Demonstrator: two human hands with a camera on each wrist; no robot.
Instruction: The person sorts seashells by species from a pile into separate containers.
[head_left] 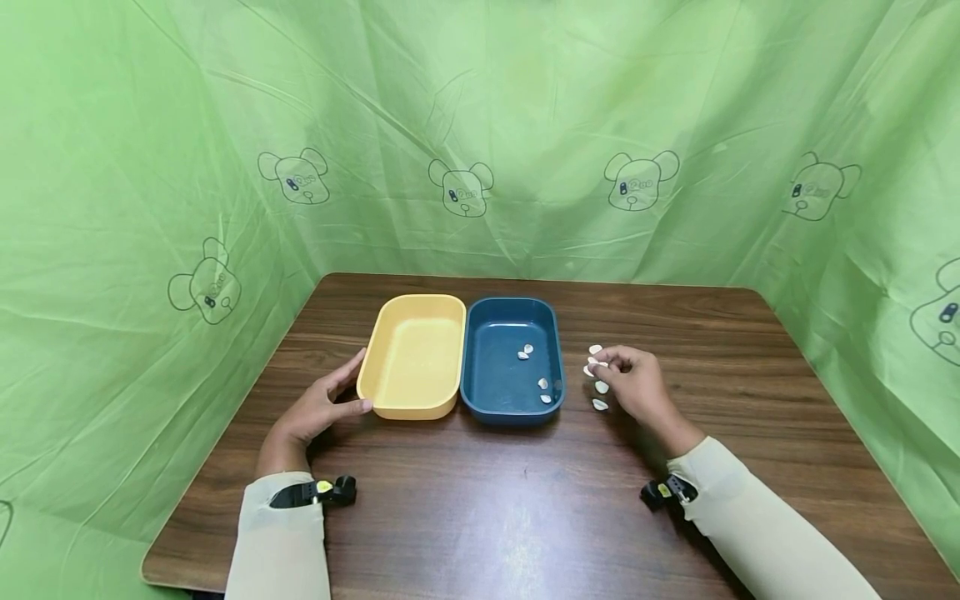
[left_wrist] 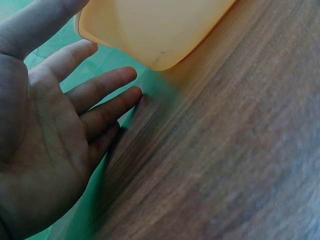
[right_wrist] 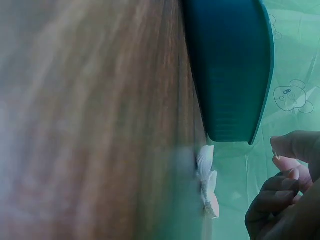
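My left hand [head_left: 318, 412] rests at the left side of a yellow plastic tray [head_left: 365, 367], thumb at its near corner. In the left wrist view its fingers [left_wrist: 102, 87] are spread and fairly straight beside the tray wall. My right hand [head_left: 637, 387] is over a short row of small white seashells [head_left: 601, 405], right of a blue plastic tray [head_left: 510, 416]. Its thumb and forefinger pinch a small shell [right_wrist: 276, 156], of which only a thin pale edge shows. Ribbed shells [right_wrist: 206, 165] lie on the table below that hand in the right wrist view.
Several shells [head_left: 544, 398] lie inside the blue tray, mostly toward its right side. The two trays stand side by side on the brown wooden table [head_left: 435, 500]. Green curtains [head_left: 525, 100] printed with bear heads hang behind and at both sides.
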